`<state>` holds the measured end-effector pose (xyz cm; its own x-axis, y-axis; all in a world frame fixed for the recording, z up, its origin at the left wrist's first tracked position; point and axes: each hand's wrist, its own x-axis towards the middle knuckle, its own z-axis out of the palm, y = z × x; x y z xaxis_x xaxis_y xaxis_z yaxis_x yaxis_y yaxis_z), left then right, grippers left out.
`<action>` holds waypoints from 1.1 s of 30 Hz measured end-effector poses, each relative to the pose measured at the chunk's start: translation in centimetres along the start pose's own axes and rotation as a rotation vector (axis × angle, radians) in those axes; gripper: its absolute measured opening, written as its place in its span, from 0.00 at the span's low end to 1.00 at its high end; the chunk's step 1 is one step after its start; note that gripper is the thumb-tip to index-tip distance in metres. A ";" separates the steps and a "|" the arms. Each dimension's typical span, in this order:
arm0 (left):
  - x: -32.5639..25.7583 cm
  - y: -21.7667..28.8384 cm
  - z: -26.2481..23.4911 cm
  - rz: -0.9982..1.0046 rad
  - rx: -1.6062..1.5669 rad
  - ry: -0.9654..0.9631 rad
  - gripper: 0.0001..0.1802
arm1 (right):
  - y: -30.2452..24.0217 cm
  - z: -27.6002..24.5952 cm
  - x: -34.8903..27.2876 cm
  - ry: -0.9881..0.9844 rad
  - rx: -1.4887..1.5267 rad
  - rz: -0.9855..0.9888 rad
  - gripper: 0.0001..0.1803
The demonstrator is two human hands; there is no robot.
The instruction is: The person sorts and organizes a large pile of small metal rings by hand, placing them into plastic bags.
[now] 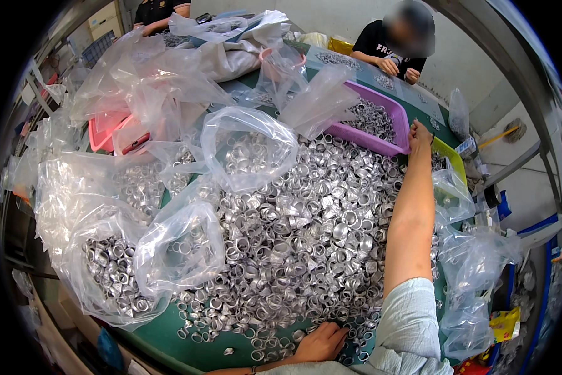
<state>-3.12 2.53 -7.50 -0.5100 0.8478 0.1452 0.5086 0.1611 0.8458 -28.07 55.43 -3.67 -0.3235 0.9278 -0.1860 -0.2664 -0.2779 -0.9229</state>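
A wide heap of silver metal rings (331,219) covers the middle of the green table. My right arm reaches far over it. Closed at the right corner of a purple plastic tray (401,115), my right hand (420,135) appears to grip the rim; its fingertips are partly hidden. More rings lie inside that tray. At the near edge of the heap rests my left hand (321,342), its fingers stretched loosely over a few rings and holding nothing that I can see.
Clear plastic bags (115,275) of rings crowd the left side. A yellow-green tray (451,159) sits beyond my right forearm, with crumpled bags (478,262) along the right edge. A pink tray (99,132) stands at the left. A co-worker (396,47) handles small pieces across the table.
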 end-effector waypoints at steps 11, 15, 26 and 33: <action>-0.2 0.1 -0.1 0.001 0.004 0.022 0.13 | -0.1 0.1 -0.5 -0.023 -0.035 0.015 0.06; -0.1 0.4 -0.1 0.024 0.007 0.015 0.12 | -3.1 -1.4 -3.0 -0.220 -0.030 -0.005 0.08; -0.1 0.5 0.8 0.099 0.039 0.200 0.08 | -6.2 -17.3 -42.4 -0.921 -1.076 -0.184 0.06; 0.5 1.5 0.6 0.166 0.199 0.174 0.09 | -1.1 -25.6 -52.8 -0.780 -1.496 -0.740 0.07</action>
<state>-2.21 3.51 -6.41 -0.5108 0.7745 0.3731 0.7122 0.1382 0.6883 12.54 13.13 -1.46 -0.9428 0.3086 0.1264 0.2587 0.9160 -0.3065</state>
